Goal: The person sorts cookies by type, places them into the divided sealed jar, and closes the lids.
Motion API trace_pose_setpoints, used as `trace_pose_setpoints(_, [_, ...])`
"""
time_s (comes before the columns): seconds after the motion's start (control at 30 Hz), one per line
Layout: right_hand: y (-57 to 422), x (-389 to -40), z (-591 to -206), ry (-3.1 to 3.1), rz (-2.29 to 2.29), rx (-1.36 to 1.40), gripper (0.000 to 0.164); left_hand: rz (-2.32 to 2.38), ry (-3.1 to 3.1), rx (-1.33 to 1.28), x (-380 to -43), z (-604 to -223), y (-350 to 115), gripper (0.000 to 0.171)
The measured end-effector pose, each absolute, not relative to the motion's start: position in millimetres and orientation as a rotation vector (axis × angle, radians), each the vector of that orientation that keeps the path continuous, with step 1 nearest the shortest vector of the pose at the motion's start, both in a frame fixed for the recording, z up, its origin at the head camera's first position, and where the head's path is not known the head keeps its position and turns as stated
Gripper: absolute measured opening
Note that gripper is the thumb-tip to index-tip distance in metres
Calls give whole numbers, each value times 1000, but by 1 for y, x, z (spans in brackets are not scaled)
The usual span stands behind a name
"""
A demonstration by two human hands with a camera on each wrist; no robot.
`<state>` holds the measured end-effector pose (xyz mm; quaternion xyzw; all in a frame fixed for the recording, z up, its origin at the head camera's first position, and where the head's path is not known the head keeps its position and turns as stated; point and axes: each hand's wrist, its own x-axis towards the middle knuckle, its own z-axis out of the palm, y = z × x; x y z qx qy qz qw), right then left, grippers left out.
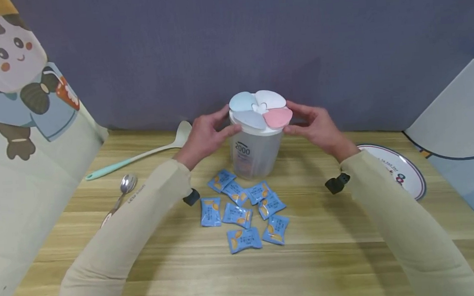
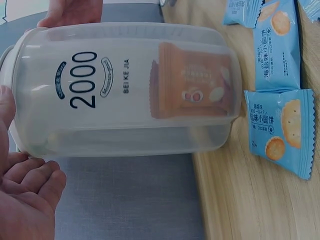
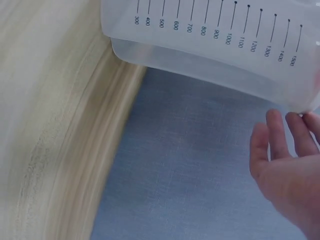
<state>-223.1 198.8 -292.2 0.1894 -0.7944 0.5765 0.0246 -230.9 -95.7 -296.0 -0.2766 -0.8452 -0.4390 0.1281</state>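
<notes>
A clear plastic storage canister [image 1: 260, 153] marked 2000 stands upright on the table near the back wall. Its white lid [image 1: 274, 99] carries four petal-shaped flaps in pale blue, white, grey and pink. From the left side, my left hand [image 1: 202, 136] grips the lid's edge, thumb in front and fingers behind. My right hand [image 1: 318, 125] holds the opposite edge the same way. Through the canister wall an orange-brown packet [image 2: 192, 82] shows at the bottom. Measuring lines mark the canister's side in the right wrist view, where my right fingertips [image 3: 276, 131] touch near its top.
Several blue biscuit packets [image 1: 237, 215] lie in front of the canister. On the left are a ladle [image 1: 153, 151] with a mint handle and a metal spoon [image 1: 128, 183], partly behind my sleeve. A white plate [image 1: 408, 176] sits at right, partly covered by my right forearm.
</notes>
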Motion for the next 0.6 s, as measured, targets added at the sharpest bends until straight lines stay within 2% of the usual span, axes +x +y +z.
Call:
trace_pose_setpoints(0.33, [196,-214,-301,-2314,1579,520,43,-1424,-2402,-755,-230,-297,-100,46])
trace_pose_setpoints(0.6, [192,-209,-308,-2208,1554,475,36,-1341,-2374,-751,-232,-300,-99,37])
